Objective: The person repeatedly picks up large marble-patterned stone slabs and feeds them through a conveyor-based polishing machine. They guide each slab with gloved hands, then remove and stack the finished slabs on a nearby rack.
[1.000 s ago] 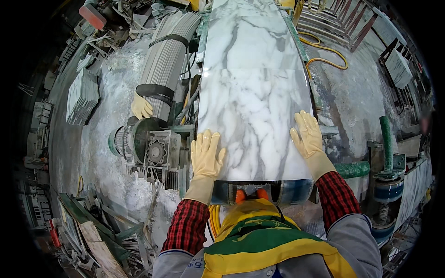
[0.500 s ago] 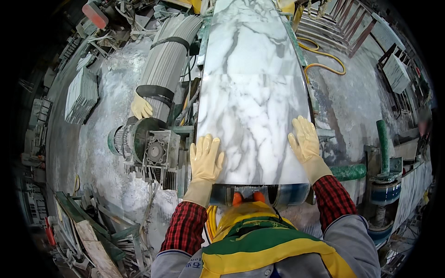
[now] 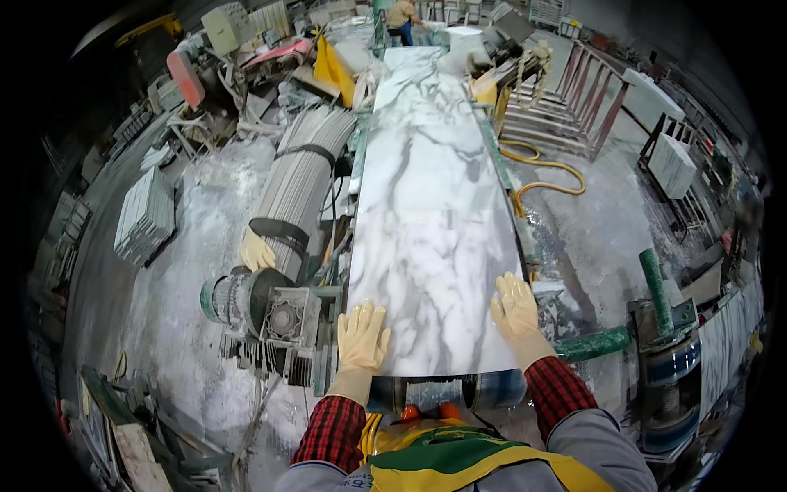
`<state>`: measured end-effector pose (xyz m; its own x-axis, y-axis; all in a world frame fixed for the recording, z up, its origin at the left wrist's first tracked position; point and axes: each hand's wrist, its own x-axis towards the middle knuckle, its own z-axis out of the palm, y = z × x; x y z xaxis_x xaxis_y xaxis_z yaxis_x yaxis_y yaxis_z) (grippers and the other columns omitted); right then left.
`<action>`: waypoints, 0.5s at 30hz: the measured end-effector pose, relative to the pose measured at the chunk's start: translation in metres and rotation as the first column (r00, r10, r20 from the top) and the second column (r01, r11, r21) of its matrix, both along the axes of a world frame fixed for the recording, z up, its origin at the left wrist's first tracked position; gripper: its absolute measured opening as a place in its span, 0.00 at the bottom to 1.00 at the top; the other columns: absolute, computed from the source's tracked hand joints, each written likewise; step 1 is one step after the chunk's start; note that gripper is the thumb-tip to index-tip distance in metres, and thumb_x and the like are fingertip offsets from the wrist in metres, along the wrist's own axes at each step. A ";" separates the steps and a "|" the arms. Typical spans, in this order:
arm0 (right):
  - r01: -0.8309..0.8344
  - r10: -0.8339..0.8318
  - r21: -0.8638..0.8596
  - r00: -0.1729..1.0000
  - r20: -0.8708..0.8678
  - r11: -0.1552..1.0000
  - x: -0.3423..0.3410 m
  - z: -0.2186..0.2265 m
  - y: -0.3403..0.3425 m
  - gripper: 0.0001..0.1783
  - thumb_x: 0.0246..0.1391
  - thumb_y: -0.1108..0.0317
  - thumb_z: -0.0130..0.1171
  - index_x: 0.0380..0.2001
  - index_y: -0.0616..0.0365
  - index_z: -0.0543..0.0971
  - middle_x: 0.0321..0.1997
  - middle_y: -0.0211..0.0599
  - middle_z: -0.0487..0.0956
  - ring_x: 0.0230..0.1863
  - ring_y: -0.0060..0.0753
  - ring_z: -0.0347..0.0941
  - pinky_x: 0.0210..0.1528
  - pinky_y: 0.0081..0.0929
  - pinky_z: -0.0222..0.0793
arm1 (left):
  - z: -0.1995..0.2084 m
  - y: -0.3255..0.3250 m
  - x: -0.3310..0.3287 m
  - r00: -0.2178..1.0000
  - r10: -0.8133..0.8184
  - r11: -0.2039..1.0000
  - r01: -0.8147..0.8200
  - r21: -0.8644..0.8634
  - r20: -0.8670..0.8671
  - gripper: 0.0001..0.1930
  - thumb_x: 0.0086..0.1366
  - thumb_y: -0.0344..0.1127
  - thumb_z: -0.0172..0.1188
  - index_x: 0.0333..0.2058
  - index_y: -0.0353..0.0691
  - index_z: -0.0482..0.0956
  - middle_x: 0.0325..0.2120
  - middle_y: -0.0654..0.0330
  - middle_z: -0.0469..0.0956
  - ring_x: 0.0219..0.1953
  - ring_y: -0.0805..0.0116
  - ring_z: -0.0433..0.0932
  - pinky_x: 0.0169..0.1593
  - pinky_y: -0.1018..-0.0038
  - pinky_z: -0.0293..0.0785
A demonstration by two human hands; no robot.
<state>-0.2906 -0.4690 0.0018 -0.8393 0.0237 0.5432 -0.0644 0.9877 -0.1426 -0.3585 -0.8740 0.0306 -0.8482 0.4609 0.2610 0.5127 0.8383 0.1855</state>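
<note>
A long white marble slab with grey veins lies flat on a roller conveyor, its near end close to my body. My left hand, in a cream rubber glove, rests flat on the slab's near left edge, fingers stretched out. On the opposite edge lies my right hand, gloved alike, its fingers extended and palm down. Neither hand grips anything. Below the slab's near end, a blue roller shows. I wear a green and yellow apron.
Left of the conveyor stand a dusty motor, a strapped bundle of grey strips and a loose glove. Stacked slabs sit farther left. On the right are a green bar, yellow hose and metal rack. A person stands beyond.
My view has tilted upward, bringing the conveyor's far end and a person into sight. Both hands stay flat on the slab's edges.
</note>
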 end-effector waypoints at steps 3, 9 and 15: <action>0.070 -0.069 -0.004 0.996 0.057 0.998 0.033 -0.003 -0.019 0.34 0.66 0.59 0.65 0.73 0.58 0.75 0.75 0.59 0.75 0.76 0.62 0.70 0.81 0.59 0.59 | -0.002 0.000 0.003 0.998 0.011 1.000 -0.011 -0.014 -0.056 0.30 0.72 0.50 0.63 0.69 0.50 0.75 0.72 0.51 0.72 0.74 0.47 0.68 0.76 0.39 0.58; 0.047 -0.045 -0.040 0.998 0.040 0.998 0.101 0.009 -0.038 0.32 0.64 0.62 0.65 0.69 0.62 0.76 0.70 0.61 0.78 0.70 0.67 0.73 0.75 0.60 0.65 | -0.010 -0.003 0.006 0.995 -0.013 0.998 0.020 0.068 -0.096 0.29 0.73 0.49 0.63 0.68 0.48 0.75 0.70 0.51 0.73 0.73 0.45 0.69 0.75 0.38 0.59; 0.012 -0.013 -0.062 1.000 -0.013 0.998 0.137 0.001 -0.046 0.30 0.62 0.67 0.66 0.67 0.61 0.77 0.67 0.61 0.79 0.66 0.69 0.75 0.70 0.57 0.71 | -0.008 -0.013 0.017 0.996 -0.057 0.993 0.065 0.100 -0.074 0.30 0.73 0.50 0.63 0.70 0.48 0.74 0.71 0.49 0.72 0.73 0.44 0.68 0.76 0.39 0.58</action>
<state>-0.1533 -0.5146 0.0032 -0.8312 0.0680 0.5518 -0.0545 0.9778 -0.2025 -0.3411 -0.8866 0.0225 -0.7968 0.4790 0.3682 0.5772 0.7836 0.2298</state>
